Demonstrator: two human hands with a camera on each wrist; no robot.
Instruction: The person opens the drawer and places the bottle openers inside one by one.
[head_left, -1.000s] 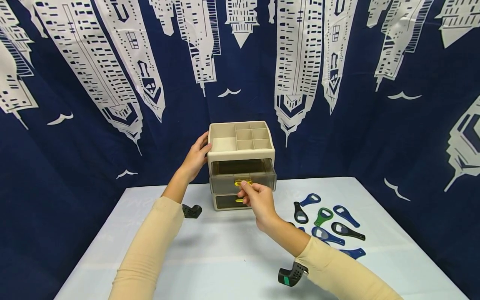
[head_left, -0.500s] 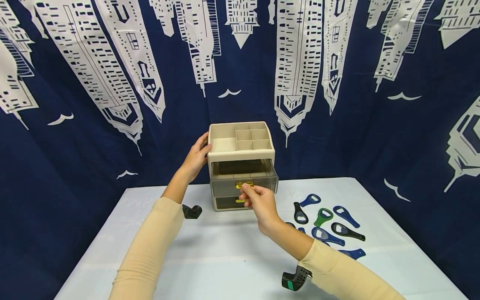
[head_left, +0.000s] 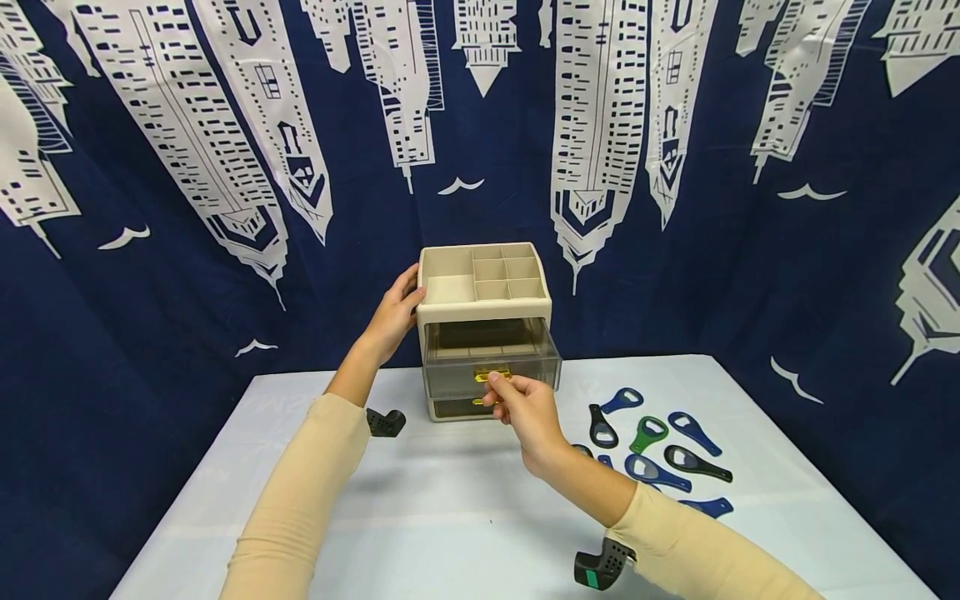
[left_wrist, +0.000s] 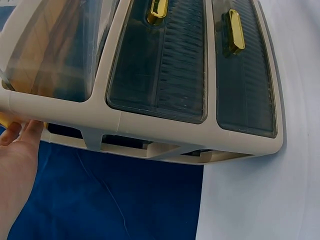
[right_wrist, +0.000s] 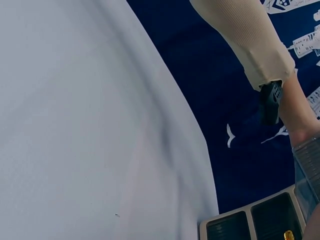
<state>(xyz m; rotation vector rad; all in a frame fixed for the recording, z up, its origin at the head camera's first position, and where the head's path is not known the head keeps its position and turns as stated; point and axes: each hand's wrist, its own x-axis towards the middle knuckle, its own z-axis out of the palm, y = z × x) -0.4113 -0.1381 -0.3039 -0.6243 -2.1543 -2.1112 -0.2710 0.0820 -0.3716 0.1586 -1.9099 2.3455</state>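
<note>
A cream desktop organizer stands at the back of the table, with open compartments on top. Its smoky clear upper drawer is pulled well out. My right hand pinches this drawer's gold handle between thumb and fingers. Against the organizer's left side rests my left hand, its thumb at the upper edge and its fingers laid along the side. In the left wrist view, two closed drawers with gold handles show on the organizer's front; part of my left hand appears at its edge.
Several bottle openers, blue, black and green, lie on the white table to the right; my right forearm hides some. A dark blue curtain printed with white buildings hangs behind. Black wrist devices hang beneath both sleeves.
The upper drawer has slid further out toward me, with my right hand drawing back on its handle. My left hand stays at the organizer's side.
</note>
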